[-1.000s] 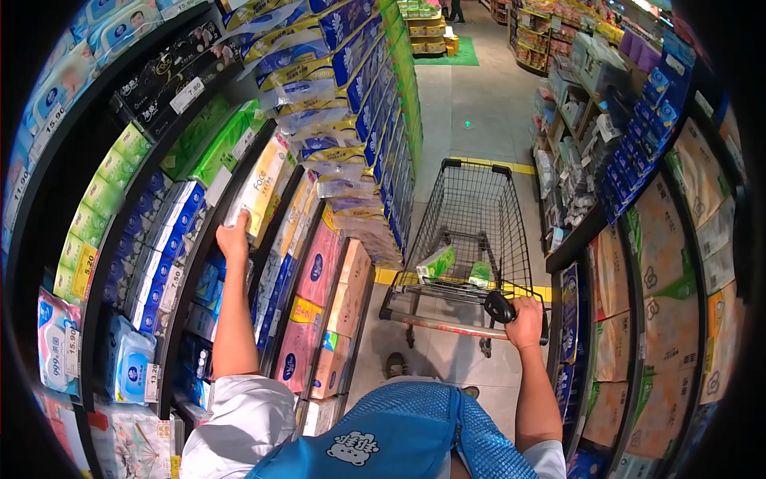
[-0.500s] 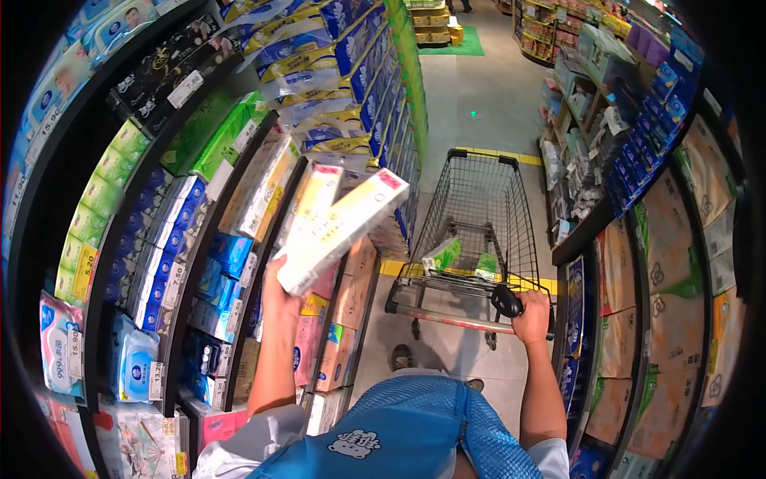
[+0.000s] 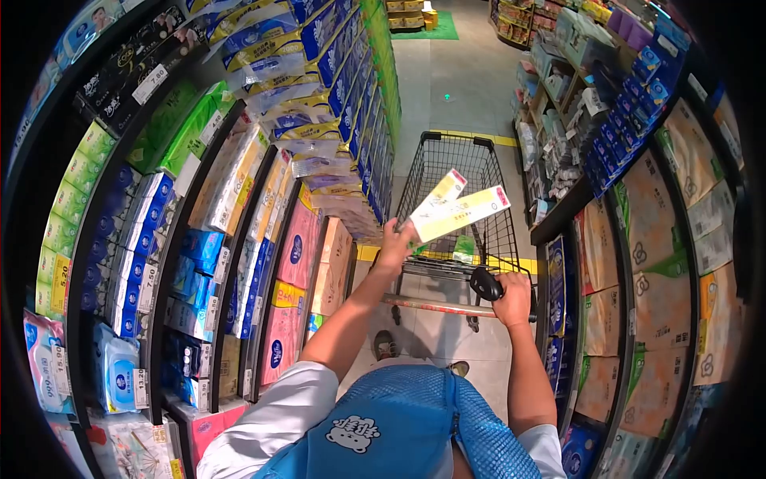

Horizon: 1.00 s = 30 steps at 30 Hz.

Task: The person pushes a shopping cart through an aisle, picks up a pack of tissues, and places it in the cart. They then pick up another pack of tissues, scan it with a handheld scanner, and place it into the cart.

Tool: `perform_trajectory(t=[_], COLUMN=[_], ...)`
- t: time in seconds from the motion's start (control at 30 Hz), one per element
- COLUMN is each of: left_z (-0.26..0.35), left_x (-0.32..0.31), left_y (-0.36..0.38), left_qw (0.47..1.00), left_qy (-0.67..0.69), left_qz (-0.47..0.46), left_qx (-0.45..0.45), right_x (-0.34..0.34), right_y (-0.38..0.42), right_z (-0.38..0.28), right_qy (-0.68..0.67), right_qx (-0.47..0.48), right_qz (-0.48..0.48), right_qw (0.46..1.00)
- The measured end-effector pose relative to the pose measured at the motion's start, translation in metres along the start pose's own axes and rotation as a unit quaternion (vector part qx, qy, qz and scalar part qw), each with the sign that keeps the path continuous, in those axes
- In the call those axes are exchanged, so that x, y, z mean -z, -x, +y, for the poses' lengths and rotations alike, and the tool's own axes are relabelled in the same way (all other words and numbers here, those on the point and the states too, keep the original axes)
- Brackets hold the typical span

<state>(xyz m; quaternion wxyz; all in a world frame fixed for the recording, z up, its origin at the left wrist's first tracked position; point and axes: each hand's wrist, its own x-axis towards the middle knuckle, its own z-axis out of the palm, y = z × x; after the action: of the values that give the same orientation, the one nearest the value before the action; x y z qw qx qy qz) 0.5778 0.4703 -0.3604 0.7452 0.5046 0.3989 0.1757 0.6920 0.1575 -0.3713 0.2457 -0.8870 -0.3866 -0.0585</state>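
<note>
My left hand (image 3: 396, 242) grips the near ends of two long white-and-yellow packs, fanned apart over the cart basket. The lower pack (image 3: 463, 215) points right, and the upper pack (image 3: 439, 196) slants up behind it. My right hand (image 3: 512, 298) is closed around the handle of the black wire shopping cart (image 3: 455, 140), beside a black round fitting (image 3: 486, 283). A green-and-white pack (image 3: 463, 249) lies inside the basket, partly seen through the wires.
Shelves of tissue packs (image 3: 295, 247) line the left side, with stacked blue-and-yellow packs (image 3: 319, 104) beyond. More shelves with orange-brown packs (image 3: 654, 231) stand at the right. The aisle floor (image 3: 467, 72) runs ahead past the cart.
My left hand has moved right, away from the left shelf, bringing both packs over the cart. My right hand stays on the handle. The view has shifted slightly.
</note>
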Motion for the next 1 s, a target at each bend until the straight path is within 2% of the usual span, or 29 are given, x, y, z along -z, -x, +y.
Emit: perform_trajectory(t=[0.03,0.13,0.23,0.43,0.5,0.53,0.6,0.8,1.0], left_z=[-0.036,-0.080,-0.075,-0.077,-0.064,-0.068,-0.068,-0.066,-0.057], left_x=[0.009,0.030,0.029,0.018,0.015,0.021,0.028,0.028,0.023], left_y=[-0.033,-0.030,0.024,0.028,0.044,0.046,0.069,0.071,0.062], left_qw=[0.985,0.920,0.823,0.820,0.780,0.771,0.785,0.808,0.806], left_qy=[-0.149,-0.346,-0.439,-0.465,-0.516,-0.502,-0.506,-0.497,-0.523], left_qz=[0.025,-0.113,-0.063,0.003,0.024,0.021,0.008,-0.001,-0.012], left_qx=[-0.083,-0.145,-0.355,-0.333,-0.353,-0.391,-0.357,-0.315,-0.278], right_x=[0.000,0.000,0.004,0.009,0.009,0.011,0.008,0.008,0.004], right_y=[0.001,0.006,0.010,0.011,0.009,0.009,0.007,0.004,-0.003], right_z=[0.001,0.004,0.003,0.003,0.002,0.000,-0.001,-0.002,0.002], right_qy=[-0.002,-0.008,-0.003,0.004,-0.002,-0.007,-0.014,-0.002,-0.017], right_qx=[-0.006,-0.009,-0.010,0.002,0.010,0.018,0.004,0.004,0.011], right_qz=[-0.004,0.002,-0.005,-0.011,-0.001,0.010,0.003,0.000,0.006], right_qw=[1.000,1.000,1.000,1.000,1.000,1.000,1.000,1.000,1.000])
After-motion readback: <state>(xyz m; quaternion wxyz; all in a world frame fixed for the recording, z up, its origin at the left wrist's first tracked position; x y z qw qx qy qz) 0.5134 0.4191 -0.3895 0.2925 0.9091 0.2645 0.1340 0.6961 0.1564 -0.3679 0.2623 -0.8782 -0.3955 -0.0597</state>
